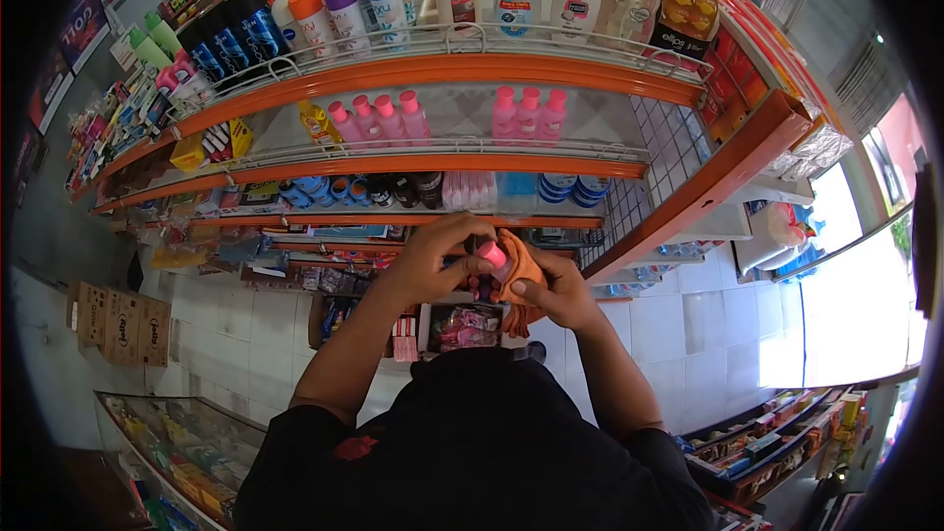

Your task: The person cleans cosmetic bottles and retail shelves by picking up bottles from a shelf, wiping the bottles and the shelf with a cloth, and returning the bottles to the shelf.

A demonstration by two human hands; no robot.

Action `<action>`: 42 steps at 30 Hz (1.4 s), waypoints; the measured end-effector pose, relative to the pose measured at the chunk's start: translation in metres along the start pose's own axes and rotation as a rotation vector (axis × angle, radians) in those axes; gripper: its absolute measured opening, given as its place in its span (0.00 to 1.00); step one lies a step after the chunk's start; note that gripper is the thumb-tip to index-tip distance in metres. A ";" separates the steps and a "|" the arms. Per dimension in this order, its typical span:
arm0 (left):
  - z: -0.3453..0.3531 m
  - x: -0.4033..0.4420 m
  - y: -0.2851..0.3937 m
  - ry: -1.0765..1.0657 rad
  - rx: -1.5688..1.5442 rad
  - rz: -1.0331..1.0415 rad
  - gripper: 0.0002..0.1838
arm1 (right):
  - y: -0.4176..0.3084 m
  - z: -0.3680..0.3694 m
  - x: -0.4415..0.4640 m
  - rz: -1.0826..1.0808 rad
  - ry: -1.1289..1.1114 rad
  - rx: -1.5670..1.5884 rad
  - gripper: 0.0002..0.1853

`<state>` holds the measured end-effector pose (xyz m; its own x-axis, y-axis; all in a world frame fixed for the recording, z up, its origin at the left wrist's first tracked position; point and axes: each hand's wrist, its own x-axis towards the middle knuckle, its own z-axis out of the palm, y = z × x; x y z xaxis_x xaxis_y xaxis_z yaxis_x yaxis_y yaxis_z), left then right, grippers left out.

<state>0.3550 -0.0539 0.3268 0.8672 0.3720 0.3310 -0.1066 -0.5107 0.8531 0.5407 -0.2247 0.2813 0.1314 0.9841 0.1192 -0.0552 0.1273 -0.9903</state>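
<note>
A small pink bottle (493,255) is held in front of my chest, its cap end toward my left hand (447,254), whose thumb and fingers close round it. My right hand (559,292) grips an orange cloth (521,275) that is wrapped against the bottle's other side. Just ahead, pink bottles stand upright on the second shelf (452,159) in two groups, one at the centre-left (388,123) and one of three (530,116) farther right.
The top shelf (433,67) bears spray cans, lotions and other bottles. An orange post (708,182) slants along the right end. Blue tins (558,189) sit lower down. Cartons (118,324) stand at the left, and a glass case (187,452) is at the lower left.
</note>
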 end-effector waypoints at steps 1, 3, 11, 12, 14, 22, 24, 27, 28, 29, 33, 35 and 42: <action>-0.003 0.001 -0.002 -0.016 0.152 0.105 0.25 | -0.002 0.000 -0.001 0.020 -0.016 -0.024 0.32; -0.010 0.006 -0.005 -0.041 0.457 0.316 0.22 | -0.004 0.003 0.000 -0.019 -0.013 -0.076 0.33; 0.020 0.009 0.006 0.153 0.236 -0.306 0.22 | -0.011 0.029 0.010 -0.423 0.311 -0.958 0.34; 0.022 0.009 0.005 0.176 0.193 -0.387 0.23 | -0.007 0.028 0.010 -0.437 0.321 -0.954 0.33; 0.019 0.008 0.002 0.111 0.123 -0.388 0.22 | -0.002 0.027 0.009 -0.469 0.343 -0.949 0.32; 0.014 0.000 -0.010 -0.013 0.123 -0.041 0.23 | -0.003 0.021 -0.002 -0.094 0.284 -0.208 0.29; 0.017 0.000 -0.014 0.053 0.172 0.057 0.19 | -0.005 0.021 -0.003 -0.116 0.298 -0.289 0.28; 0.009 0.004 -0.007 -0.084 0.216 -0.010 0.18 | -0.014 0.021 -0.005 -0.210 0.307 -0.441 0.28; 0.011 0.004 -0.008 -0.043 0.198 -0.060 0.18 | -0.018 0.022 -0.004 -0.251 0.298 -0.467 0.29; 0.015 0.003 -0.009 -0.005 0.179 -0.110 0.18 | -0.020 0.024 -0.004 -0.290 0.290 -0.492 0.30; 0.033 0.004 -0.011 0.192 0.172 -0.148 0.19 | -0.018 0.038 -0.004 -0.278 0.334 -0.442 0.34; 0.042 0.006 -0.004 0.268 0.125 -0.163 0.20 | -0.011 0.043 -0.005 -0.238 0.401 -0.483 0.35; 0.052 -0.003 -0.013 0.155 -0.447 0.021 0.34 | -0.011 0.035 -0.016 -0.281 0.438 -0.008 0.26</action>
<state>0.3788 -0.0892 0.2935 0.7836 0.4936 0.3772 -0.3514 -0.1485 0.9244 0.5044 -0.2372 0.2929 0.5425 0.7677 0.3412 0.0487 0.3767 -0.9250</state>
